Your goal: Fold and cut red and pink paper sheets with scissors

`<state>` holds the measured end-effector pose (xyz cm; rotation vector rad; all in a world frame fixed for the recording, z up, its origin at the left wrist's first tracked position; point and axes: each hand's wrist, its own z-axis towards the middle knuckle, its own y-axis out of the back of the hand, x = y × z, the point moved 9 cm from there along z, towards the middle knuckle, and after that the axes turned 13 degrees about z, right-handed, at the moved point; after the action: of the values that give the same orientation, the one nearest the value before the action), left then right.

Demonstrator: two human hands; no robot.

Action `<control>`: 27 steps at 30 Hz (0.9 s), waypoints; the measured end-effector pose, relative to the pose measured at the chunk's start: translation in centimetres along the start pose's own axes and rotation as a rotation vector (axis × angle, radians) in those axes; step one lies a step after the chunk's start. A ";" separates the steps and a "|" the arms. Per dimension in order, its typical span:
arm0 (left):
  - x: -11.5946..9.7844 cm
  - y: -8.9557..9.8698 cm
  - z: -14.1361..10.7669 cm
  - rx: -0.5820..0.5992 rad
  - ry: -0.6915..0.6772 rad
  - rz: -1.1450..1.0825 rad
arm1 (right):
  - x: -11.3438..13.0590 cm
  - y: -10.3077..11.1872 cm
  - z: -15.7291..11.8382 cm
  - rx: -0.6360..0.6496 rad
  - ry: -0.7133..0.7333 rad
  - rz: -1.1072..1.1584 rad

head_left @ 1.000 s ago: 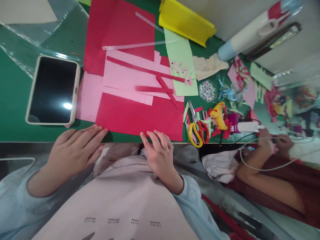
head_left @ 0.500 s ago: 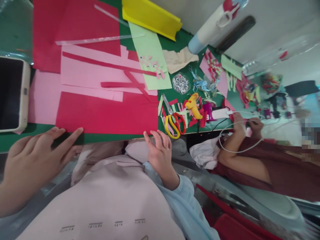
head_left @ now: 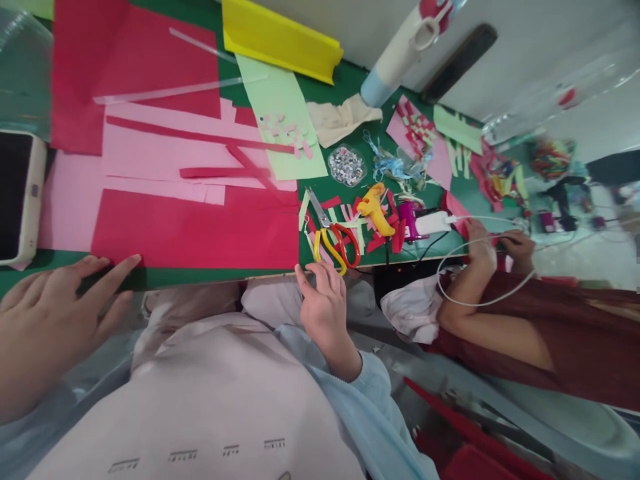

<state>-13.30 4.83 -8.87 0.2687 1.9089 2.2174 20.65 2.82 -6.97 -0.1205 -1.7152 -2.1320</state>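
Observation:
A red paper sheet [head_left: 200,230] lies along the front edge of the green table. At its left end my left hand [head_left: 57,320] is open, fingers spread, with the index and middle fingertips on the sheet's lower edge. My right hand [head_left: 324,303] is at the table edge by the sheet's right corner, its fingers loosely bent and apart, holding nothing. Just beyond it lie scissors [head_left: 336,245] with one yellow and one red handle. Behind the sheet, narrow red strips [head_left: 220,172] rest on pink paper [head_left: 165,155].
A phone [head_left: 25,200] lies at far left. Rightward are a yellow glue gun [head_left: 376,210], paper scraps, a dish of googly eyes [head_left: 347,165] and a white power bank [head_left: 433,223]. Farther back stand a yellow folded piece [head_left: 280,40] and a bottle [head_left: 395,60]. Another person's hands [head_left: 483,247] are at right.
The view has shifted, so the table's things appear farther left. Relative to the red sheet, my right hand has slid right, past its corner towards the scissors. My left hand stays at the sheet's edge.

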 end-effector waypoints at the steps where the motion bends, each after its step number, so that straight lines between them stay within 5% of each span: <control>1: 0.0 0.3 0.3 0.020 0.026 0.093 | 0.1 0.2 0.5 0.012 0.003 0.018; 4: -1.2 1.8 1.7 -0.021 0.001 0.231 | 0.5 0.8 2.5 0.032 -0.021 0.069; 8: -5.5 3.9 3.2 -0.226 -0.221 0.218 | 2.2 0.7 4.3 0.050 0.032 0.094; 13: -9.9 2.9 4.1 -0.242 -0.385 0.154 | 3.8 -1.0 4.2 0.075 0.099 0.080; 19: -10.3 2.5 4.5 -0.191 -0.364 0.148 | 4.3 -1.5 3.5 0.089 0.124 0.104; 27: -9.6 7.6 4.1 -0.416 -0.359 0.207 | 5.8 1.0 2.6 -0.047 0.227 0.211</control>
<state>-3.23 5.05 -0.81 0.7598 1.2538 2.4242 15.24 3.64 -3.58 -0.0660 -1.4562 -1.9500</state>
